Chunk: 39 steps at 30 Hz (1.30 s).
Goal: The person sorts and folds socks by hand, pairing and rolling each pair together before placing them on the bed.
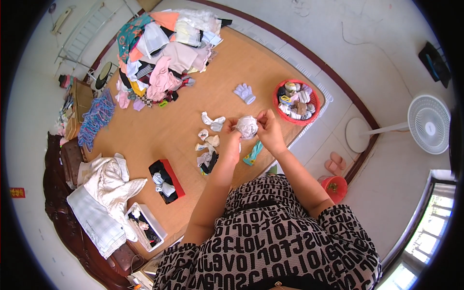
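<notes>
Over the tan bed surface, my left hand (231,129) and my right hand (268,129) grip opposite sides of a white sock rolled into a ball (247,127). The fingers of both hands are bent and pinch the fabric. Just left of my left hand lie loose white socks (213,122) and cream ones (211,140). A white-and-black clump of socks (208,159) rests beside my left forearm. Below the ball, near my right forearm, is a teal cloth item (253,152). Beyond my hands a pale lavender glove (244,93) lies flat.
A red basket (316,110) holds several rolled socks at the right edge. Clothes (169,58) are heaped at the far left. Blue hangers (96,118), a red-and-black box (177,178) and a white bin (158,227) lie left. A white fan (429,124) stands right.
</notes>
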Available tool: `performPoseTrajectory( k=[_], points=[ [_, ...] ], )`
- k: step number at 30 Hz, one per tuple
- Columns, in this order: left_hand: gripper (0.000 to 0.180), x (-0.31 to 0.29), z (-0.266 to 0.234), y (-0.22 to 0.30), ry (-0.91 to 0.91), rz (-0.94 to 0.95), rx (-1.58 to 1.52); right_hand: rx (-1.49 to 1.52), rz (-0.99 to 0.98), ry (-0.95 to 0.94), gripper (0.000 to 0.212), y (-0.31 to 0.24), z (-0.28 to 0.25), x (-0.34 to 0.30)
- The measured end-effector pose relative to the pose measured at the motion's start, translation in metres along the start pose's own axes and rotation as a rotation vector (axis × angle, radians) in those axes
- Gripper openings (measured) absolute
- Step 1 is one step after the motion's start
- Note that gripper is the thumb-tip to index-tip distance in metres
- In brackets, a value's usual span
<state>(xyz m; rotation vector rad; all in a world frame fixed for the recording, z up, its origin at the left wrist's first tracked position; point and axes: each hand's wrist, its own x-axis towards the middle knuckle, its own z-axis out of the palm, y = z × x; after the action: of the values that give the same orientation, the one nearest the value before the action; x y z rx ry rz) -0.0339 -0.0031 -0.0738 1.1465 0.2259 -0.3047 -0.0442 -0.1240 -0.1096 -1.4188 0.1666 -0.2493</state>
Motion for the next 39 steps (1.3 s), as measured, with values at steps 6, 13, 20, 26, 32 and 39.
performPoseTrajectory(
  k=[6, 13, 20, 26, 32, 39],
  points=[
    [0.040, -0.016, 0.013, 0.018, -0.248, 0.081, 0.253, -0.002, 0.050, 0.014, 0.017, 0.001, -0.009, 0.000],
    [0.051, -0.003, -0.008, -0.005, -0.160, 0.076, -0.038, -0.131, 0.029, 0.009, 0.010, -0.016, -0.001, 0.001],
    [0.033, -0.005, -0.004, 0.001, -0.078, 0.348, 0.006, -0.283, -0.140, -0.056, 0.014, -0.035, 0.005, -0.008],
    [0.031, -0.011, -0.002, -0.004, -0.052, 0.417, -0.006, -0.540, -0.316, -0.057, 0.016, -0.039, 0.005, -0.003],
    [0.043, -0.012, -0.004, -0.006, -0.116, 0.247, -0.184, 0.020, 0.074, -0.126, 0.004, -0.031, -0.005, 0.000],
    [0.036, -0.001, -0.014, -0.011, -0.267, 0.053, -0.380, 0.657, 0.407, -0.190, 0.018, -0.023, -0.014, 0.004]
  ],
)
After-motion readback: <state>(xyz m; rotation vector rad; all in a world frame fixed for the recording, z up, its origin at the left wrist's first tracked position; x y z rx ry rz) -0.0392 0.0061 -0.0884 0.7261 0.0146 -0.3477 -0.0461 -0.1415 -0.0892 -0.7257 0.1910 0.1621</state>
